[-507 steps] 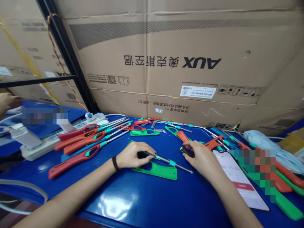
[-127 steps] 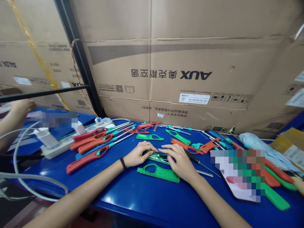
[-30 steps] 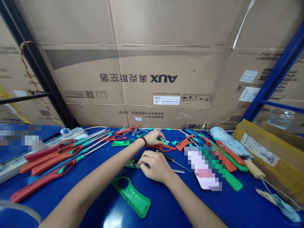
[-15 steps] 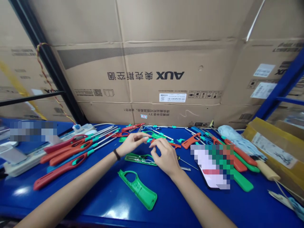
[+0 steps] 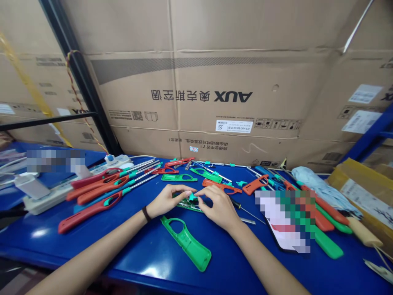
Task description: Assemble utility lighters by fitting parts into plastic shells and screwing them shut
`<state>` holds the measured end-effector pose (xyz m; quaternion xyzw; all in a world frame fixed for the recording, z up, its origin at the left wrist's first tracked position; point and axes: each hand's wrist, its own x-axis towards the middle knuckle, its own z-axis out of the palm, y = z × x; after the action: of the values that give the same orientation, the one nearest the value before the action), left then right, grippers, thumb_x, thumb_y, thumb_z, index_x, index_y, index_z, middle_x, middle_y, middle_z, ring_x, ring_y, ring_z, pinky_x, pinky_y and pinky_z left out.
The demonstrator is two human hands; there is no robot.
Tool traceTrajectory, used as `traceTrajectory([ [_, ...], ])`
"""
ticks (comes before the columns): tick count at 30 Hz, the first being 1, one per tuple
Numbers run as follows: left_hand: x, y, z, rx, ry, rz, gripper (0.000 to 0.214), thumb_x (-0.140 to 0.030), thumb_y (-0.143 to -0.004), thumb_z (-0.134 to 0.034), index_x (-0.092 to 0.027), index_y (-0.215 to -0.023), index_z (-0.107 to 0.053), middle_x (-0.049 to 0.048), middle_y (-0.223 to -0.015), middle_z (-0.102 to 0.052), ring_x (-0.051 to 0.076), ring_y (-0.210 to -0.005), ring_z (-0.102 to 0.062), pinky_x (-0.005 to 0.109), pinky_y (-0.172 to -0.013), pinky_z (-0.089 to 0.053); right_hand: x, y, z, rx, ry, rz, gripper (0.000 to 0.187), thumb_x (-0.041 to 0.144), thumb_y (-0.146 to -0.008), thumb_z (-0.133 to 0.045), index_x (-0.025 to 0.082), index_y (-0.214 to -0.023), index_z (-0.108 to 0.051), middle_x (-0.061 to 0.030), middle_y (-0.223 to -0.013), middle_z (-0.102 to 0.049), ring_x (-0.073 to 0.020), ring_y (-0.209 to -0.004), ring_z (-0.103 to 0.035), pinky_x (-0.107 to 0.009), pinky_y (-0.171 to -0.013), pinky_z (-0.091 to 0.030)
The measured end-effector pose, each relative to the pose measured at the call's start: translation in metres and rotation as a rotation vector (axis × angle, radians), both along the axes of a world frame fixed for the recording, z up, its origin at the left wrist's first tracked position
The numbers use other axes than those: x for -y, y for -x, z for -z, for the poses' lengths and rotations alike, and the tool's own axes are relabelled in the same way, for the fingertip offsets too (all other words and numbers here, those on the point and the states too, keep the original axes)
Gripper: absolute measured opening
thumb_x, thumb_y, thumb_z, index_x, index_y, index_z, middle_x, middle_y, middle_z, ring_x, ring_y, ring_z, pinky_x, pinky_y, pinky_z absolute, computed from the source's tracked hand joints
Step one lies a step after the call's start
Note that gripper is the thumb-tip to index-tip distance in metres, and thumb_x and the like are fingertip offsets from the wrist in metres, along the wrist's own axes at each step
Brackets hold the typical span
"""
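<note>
Between the fingertips of both hands is a small teal plastic trigger piece [image 5: 192,197]. My left hand [image 5: 168,201], with a dark band at the wrist, pinches it from the left. From the right, my right hand [image 5: 218,208] closes thumb and forefinger on it. Just below the fingers lies a green lighter casing half [image 5: 198,209] with parts inside, largely covered by the hands. Nearer to me, a second green casing half [image 5: 192,248] rests with its hollow side up.
Several assembled long-necked lighters [image 5: 92,211] lie at left, beside a white power strip [image 5: 46,200]. Loose red and green casing halves [image 5: 179,177] are spread behind my hands. At right are a screwdriver [image 5: 250,214], a phone [image 5: 279,229] and an open carton [image 5: 365,196].
Both hands have come down and nearer with the teal piece, over the filled green casing half. The whole view has shifted, so the scene sits further right.
</note>
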<state>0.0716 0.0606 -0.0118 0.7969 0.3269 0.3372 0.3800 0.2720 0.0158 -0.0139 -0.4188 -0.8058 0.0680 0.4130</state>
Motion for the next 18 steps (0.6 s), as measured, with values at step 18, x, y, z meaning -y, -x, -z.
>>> traceTrajectory([
  [18,0.011,-0.006,0.004,0.013,-0.170,-0.078,0.022,-0.025,-0.082,-0.063,-0.016,-0.103,-0.065,0.0051,-0.099,-0.070,0.018,-0.090,-0.065,0.029,-0.085,-0.051,0.000,0.000,0.001,-0.032,0.100,0.036,0.010,0.022,-0.088,-0.053,0.022,-0.090,-0.062,-0.0022,-0.083,-0.067,-0.0179,-0.077,-0.063,-0.030,-0.073,-0.047],
])
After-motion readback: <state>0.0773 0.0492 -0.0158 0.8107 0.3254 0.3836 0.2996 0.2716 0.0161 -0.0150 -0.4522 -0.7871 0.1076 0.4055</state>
